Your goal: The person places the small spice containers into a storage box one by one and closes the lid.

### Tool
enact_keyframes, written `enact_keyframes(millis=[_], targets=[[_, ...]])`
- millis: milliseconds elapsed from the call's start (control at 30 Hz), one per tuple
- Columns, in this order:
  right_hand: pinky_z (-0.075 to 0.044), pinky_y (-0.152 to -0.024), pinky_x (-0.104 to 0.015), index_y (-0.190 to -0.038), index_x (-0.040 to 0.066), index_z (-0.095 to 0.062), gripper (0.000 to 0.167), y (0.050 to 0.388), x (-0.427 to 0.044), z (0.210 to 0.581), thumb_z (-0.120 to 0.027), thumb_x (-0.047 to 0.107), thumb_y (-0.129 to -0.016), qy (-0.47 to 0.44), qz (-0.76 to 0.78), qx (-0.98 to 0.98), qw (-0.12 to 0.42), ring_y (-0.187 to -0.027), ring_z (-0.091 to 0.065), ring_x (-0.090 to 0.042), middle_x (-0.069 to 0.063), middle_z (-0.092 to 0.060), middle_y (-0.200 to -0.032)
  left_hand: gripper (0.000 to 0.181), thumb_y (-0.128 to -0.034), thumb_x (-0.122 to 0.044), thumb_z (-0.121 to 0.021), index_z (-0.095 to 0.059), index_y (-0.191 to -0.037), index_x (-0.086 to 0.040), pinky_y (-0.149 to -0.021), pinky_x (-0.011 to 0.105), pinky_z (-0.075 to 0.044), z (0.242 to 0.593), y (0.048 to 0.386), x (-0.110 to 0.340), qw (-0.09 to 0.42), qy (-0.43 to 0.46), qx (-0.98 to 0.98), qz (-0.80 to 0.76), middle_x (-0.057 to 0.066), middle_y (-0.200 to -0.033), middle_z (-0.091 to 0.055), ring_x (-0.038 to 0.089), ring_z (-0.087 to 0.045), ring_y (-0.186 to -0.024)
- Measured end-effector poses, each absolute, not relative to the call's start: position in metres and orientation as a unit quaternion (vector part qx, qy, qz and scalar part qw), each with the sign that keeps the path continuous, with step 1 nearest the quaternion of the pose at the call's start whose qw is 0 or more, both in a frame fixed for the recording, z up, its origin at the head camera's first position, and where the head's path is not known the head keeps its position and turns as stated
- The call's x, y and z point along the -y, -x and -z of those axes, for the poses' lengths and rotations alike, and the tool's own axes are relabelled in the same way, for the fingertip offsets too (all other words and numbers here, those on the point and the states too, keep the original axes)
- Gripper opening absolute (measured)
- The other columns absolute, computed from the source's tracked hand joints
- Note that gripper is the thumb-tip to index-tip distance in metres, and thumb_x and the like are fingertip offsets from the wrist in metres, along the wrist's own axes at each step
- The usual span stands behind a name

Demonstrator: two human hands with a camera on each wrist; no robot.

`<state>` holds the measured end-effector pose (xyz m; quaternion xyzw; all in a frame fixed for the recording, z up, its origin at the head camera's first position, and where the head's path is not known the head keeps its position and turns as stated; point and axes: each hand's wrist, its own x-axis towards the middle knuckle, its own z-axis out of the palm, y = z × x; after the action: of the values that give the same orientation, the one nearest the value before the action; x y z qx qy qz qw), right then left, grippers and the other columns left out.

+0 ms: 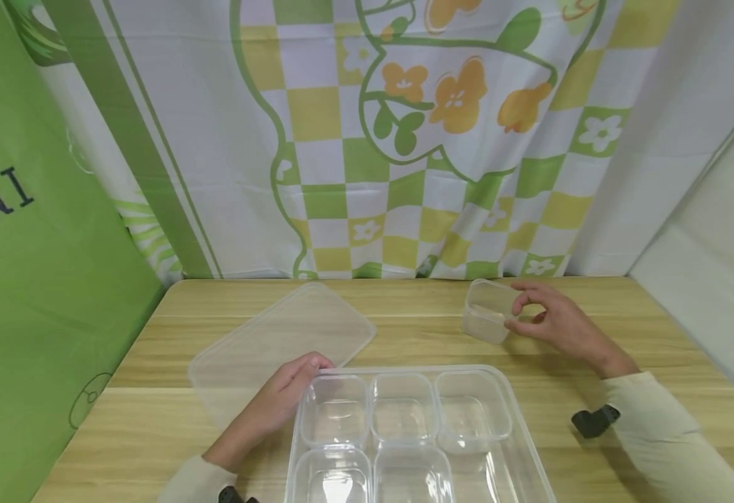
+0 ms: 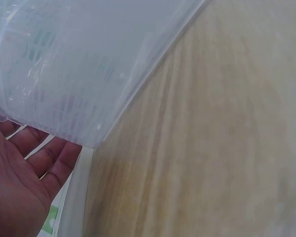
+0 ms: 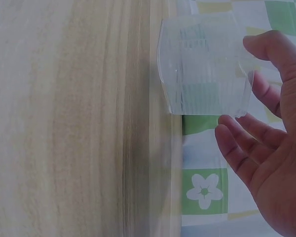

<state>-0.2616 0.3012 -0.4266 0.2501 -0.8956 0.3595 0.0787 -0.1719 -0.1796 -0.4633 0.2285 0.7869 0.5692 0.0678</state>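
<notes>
A large clear plastic box stands at the front of the table, with several small clear containers in rows inside it. My left hand holds its far left corner. In the left wrist view, that hand's fingers bend at the box's edge, their tips hidden. Farther back on the right, my right hand pinches the rim of a separate small clear container between thumb and fingers. This container is upright in the right wrist view; whether its base touches the table cannot be told.
A flat clear lid lies on the wooden table, partly behind the left hand and the box. A patterned curtain hangs behind the table's far edge. Green cloth stands at the left and white cloth at the right.
</notes>
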Motion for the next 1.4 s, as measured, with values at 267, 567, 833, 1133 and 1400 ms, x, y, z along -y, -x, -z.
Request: enact_keyframes(millis=[267,567,833,1133,1400], targets=[[-0.055,-0.066,-0.021,-0.09,0.012,-0.062,0.022,0.2618,-0.3013,0.4268,-0.084,0.009,-0.088,-0.256,-0.374,0.888,0.073,-0.074,-0.07,-0.021,-0.027,-0.048,-0.145,0.041,-0.1154,-0.026,-0.03,-0.066,-0.113,-0.006,-0.087,0.042,-0.056,0.4632,0.1716,0.1792,0.072,-0.222,-0.788,-0.57,0.009,-0.104,-0.069,0.03,-0.065,-0.1],[-0.056,-0.072,-0.023,-0.09,0.011,-0.062,0.022,0.2627,-0.3017,0.426,-0.084,0.007,-0.087,-0.257,-0.384,0.884,0.066,-0.102,-0.066,-0.039,-0.028,-0.046,-0.146,0.042,-0.1155,-0.026,-0.03,-0.065,-0.114,-0.005,-0.085,0.041,-0.057,0.4637,0.1717,0.1793,0.075,-0.222,-0.785,-0.574,0.011,-0.104,-0.069,0.031,-0.066,-0.099],[-0.053,-0.074,-0.02,-0.092,0.011,-0.066,0.017,0.2602,-0.3003,0.4219,-0.082,0.014,-0.091,-0.23,-0.39,0.891,0.034,-0.097,-0.071,-0.038,-0.028,-0.042,-0.15,0.041,-0.1155,-0.026,-0.03,-0.066,-0.114,-0.006,-0.087,0.042,-0.057,0.4656,0.1723,0.18,0.074,-0.226,-0.783,-0.575,0.01,-0.104,-0.069,0.031,-0.067,-0.099],[-0.052,-0.072,-0.017,-0.089,0.015,-0.067,0.016,0.2603,-0.2989,0.4235,-0.083,0.014,-0.09,-0.243,-0.37,0.895,0.053,-0.084,-0.074,-0.024,-0.027,-0.046,-0.147,0.041,-0.1155,-0.026,-0.03,-0.066,-0.114,-0.005,-0.087,0.041,-0.056,0.4646,0.1717,0.1796,0.073,-0.22,-0.787,-0.571,0.011,-0.105,-0.069,0.031,-0.066,-0.099],[-0.054,-0.071,-0.018,-0.087,0.013,-0.067,0.017,0.2617,-0.2957,0.4248,-0.084,0.012,-0.089,-0.243,-0.382,0.89,0.059,-0.084,-0.075,-0.029,-0.028,-0.048,-0.145,0.042,-0.1156,-0.027,-0.029,-0.065,-0.114,-0.005,-0.087,0.041,-0.056,0.464,0.1722,0.1796,0.077,-0.221,-0.786,-0.572,0.011,-0.104,-0.069,0.031,-0.066,-0.1]])
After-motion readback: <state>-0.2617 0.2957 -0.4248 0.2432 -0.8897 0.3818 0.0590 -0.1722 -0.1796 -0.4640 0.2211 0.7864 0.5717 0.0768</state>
